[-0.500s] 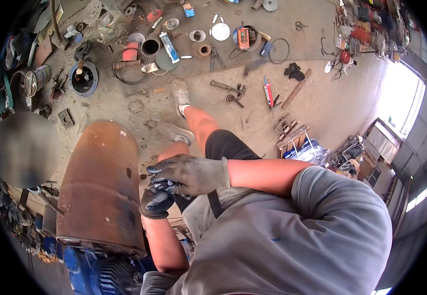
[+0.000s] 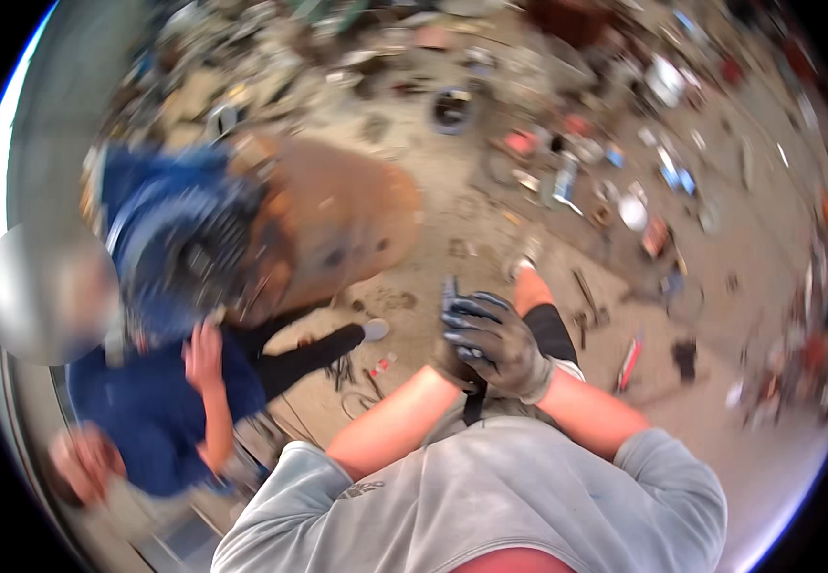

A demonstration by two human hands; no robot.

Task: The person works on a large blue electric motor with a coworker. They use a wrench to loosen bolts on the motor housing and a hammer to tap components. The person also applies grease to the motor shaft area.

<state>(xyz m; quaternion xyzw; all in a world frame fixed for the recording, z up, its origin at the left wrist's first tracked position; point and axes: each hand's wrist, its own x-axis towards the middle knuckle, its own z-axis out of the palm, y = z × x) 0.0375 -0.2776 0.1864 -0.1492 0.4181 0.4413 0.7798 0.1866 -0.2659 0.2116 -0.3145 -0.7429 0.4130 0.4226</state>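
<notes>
My hands are together in front of my waist, both in dark grey work gloves with black coated fingers. My right hand (image 2: 502,346) lies on top, its fingers closed over the left. Beneath it, my left hand (image 2: 454,365) is mostly covered, with one finger pointing up past the right hand. No tool shows between them. To the left, apart from my hands, lies a large rusty metal cylinder (image 2: 356,215) joined to a blue motor-like machine (image 2: 180,239).
A co-worker in a dark blue shirt (image 2: 161,406) is at the left by the machine, one hand near it. Cluttered tools and parts cover the floor ahead, among them a blue-and-white tube (image 2: 566,181), a ring-shaped part (image 2: 452,110) and a red tube (image 2: 629,363). Much is blurred.
My view has swung left, bringing the blue machine and the co-worker into sight. My hands stay together, the right still over the left.
</notes>
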